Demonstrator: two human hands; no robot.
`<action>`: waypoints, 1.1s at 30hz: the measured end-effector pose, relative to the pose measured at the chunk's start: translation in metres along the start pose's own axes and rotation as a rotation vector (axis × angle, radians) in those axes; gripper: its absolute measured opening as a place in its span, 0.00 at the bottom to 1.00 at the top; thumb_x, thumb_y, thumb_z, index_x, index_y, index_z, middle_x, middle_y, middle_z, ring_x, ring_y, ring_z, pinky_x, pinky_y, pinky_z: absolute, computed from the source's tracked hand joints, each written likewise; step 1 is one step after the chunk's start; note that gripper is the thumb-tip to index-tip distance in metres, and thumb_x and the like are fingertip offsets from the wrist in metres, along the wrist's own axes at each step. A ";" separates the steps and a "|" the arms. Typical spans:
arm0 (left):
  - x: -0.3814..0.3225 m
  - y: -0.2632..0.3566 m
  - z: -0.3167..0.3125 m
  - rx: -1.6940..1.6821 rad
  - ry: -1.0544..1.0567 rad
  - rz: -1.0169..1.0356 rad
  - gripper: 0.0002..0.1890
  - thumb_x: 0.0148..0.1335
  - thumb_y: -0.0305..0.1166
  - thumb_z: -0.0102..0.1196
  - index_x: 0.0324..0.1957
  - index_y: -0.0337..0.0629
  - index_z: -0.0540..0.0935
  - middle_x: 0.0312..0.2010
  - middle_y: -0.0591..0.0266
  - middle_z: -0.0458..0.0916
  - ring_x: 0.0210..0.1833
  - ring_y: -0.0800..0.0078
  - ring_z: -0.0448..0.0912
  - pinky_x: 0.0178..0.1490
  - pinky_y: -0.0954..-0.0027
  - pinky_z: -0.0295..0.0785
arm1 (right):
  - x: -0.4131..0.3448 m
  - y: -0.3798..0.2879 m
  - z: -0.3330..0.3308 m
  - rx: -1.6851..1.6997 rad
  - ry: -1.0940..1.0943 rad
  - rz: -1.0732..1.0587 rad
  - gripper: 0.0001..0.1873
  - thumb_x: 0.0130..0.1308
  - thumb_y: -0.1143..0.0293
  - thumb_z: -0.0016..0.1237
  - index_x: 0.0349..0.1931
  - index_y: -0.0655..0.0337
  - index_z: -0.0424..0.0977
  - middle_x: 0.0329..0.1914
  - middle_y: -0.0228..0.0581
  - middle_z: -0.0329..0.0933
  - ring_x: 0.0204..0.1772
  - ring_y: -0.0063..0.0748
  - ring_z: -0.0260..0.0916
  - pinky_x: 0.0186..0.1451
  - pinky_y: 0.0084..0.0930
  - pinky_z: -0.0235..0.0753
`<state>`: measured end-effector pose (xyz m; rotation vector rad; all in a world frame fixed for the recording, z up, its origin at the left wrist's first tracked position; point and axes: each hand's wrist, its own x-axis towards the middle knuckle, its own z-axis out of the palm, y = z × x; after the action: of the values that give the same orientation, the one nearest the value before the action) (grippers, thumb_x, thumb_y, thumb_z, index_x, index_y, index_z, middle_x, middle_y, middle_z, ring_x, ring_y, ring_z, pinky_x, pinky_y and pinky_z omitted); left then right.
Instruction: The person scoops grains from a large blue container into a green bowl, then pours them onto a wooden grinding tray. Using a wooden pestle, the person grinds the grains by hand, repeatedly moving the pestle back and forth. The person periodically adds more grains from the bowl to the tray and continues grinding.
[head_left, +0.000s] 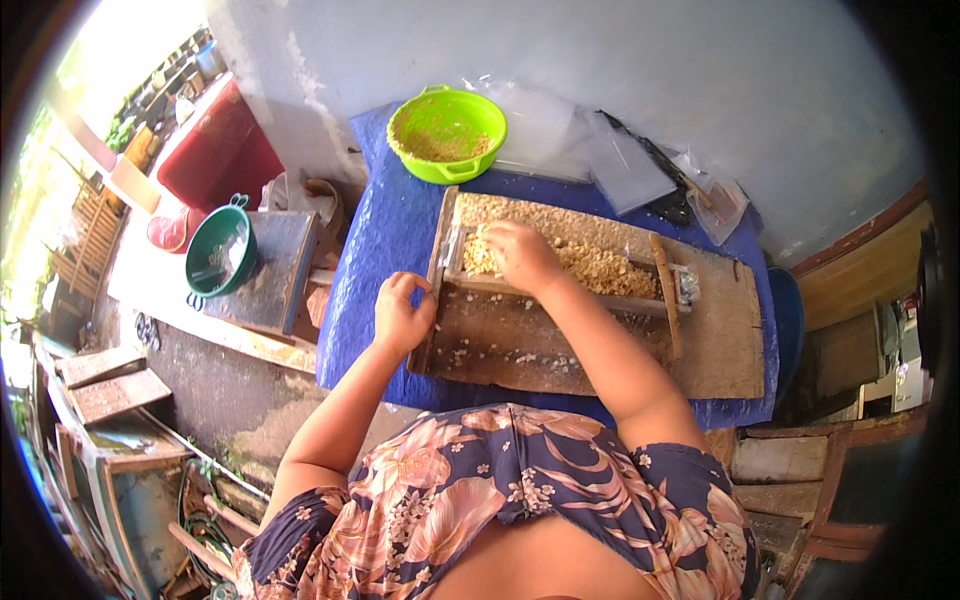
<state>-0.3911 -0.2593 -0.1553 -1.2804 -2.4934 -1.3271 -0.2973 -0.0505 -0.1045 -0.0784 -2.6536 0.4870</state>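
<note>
A wooden board (720, 322) with a raised end strip lies on a blue plastic sheet (360, 247). On it, a narrow wooden frame (480, 282) lined with clear plastic is filled with pale, crumbly soybean-like pieces (600, 270). My right hand (521, 255) is over the left part of the frame, its fingertips down among the pieces; whether it grips any cannot be told. My left hand (405, 311) rests at the board's left edge, thumb and fingers curled near the end strip. A wooden stick (665, 292) lies across the frame's right part. Loose bits are scattered on the board.
A lime-green plastic basin (450, 135) with crumbs inside stands behind the board. Clear plastic sheets (626, 169) and a black-handled tool lie by the wall. At left, a green colander-like bowl (221, 251) sits on a small table (289, 262), near a red chair (210, 150).
</note>
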 end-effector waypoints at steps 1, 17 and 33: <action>-0.008 0.005 -0.007 0.032 -0.060 0.092 0.12 0.44 0.28 0.54 0.35 0.42 0.80 0.36 0.56 0.76 0.43 0.57 0.74 0.50 0.60 0.68 | -0.001 0.001 -0.004 -0.025 0.037 -0.035 0.07 0.58 0.77 0.41 0.30 0.66 0.75 0.37 0.43 0.76 0.41 0.39 0.74 0.48 0.30 0.77; -0.032 0.039 0.000 0.699 -0.211 0.321 0.06 0.48 0.32 0.50 0.21 0.45 0.78 0.32 0.62 0.71 0.41 0.64 0.70 0.46 0.63 0.64 | -0.012 0.010 -0.040 -0.157 0.059 0.278 0.06 0.53 0.75 0.44 0.27 0.61 0.76 0.37 0.46 0.75 0.44 0.46 0.71 0.46 0.39 0.71; 0.068 0.057 0.021 0.099 -0.019 0.124 0.06 0.52 0.28 0.54 0.31 0.42 0.82 0.36 0.53 0.78 0.42 0.55 0.76 0.47 0.62 0.70 | -0.053 -0.022 -0.031 0.064 0.148 0.068 0.06 0.55 0.76 0.44 0.28 0.64 0.76 0.30 0.47 0.74 0.37 0.44 0.73 0.44 0.36 0.74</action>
<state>-0.3908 -0.1838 -0.1038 -1.4065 -2.4132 -1.1554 -0.2356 -0.0682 -0.0921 -0.1787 -2.4952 0.5657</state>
